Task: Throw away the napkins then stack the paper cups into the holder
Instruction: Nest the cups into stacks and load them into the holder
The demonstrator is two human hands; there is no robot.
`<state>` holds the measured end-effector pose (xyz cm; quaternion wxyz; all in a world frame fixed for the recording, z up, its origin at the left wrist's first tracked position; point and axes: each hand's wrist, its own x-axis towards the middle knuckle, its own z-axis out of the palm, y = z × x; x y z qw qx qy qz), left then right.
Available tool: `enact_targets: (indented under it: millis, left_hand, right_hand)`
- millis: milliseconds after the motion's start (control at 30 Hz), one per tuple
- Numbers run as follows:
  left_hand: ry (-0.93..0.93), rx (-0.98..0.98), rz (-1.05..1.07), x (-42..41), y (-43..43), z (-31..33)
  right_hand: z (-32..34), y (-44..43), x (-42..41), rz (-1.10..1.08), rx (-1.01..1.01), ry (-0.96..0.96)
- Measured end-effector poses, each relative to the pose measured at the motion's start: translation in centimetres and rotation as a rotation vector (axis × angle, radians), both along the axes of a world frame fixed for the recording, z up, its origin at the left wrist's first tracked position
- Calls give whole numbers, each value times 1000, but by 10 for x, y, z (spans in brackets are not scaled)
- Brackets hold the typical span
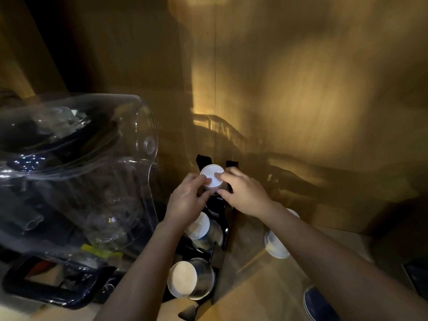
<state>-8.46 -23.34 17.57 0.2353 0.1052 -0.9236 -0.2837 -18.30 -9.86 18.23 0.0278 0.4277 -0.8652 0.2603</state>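
Note:
A black cup holder (pixel 221 230) stands on the wooden counter, running from near me to the back wall. An upside-down white paper cup (pixel 212 175) sits at its far slot, white base facing up. My left hand (pixel 188 200) grips that cup from the left and my right hand (pixel 243 193) from the right, fingertips on its base. Two more cup stacks lie in the holder: one in the middle (pixel 203 230), one nearest me (pixel 188 279). A loose cup (pixel 276 245) lies on the counter under my right forearm. No napkins are in sight.
A large clear plastic container (pixel 76 177) on a dark blue frame (pixel 46 286) crowds the left, close to the holder. A dark blue object (pixel 319 304) sits at the bottom right. Wooden wall panels close the back, dimly lit.

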Motion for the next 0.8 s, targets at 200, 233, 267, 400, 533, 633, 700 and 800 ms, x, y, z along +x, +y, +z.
enact_targets:
  millis: [200, 233, 267, 400, 533, 633, 700, 800]
  left_hand:
    - [-104, -143, 13, 4, 3, 9]
    - [-109, -179, 32, 5, 6, 13]
    - [-99, -207, 57, 5, 10, 17]
    - [54, -53, 60, 3, 44, 42]
    - [136, 230, -55, -16, 88, 49]
    - [37, 374, -105, -39, 114, 22]
    - [-32, 430, -79, -52, 125, -8]
    - [-180, 578, -51, -64, 134, -58]
  right_hand:
    - [6, 7, 1, 43, -32, -84]
    - [7, 12, 1, 55, -57, -111]
    - [9, 18, 0, 57, -86, -119]
    - [14, 52, -11, -27, -199, -111]
    - [4, 91, -34, -169, -142, -274]
    - [-15, 116, -49, -263, -104, -360]
    - [-29, 132, -54, -278, -59, -424]
    - [-52, 155, -56, -301, 12, -539]
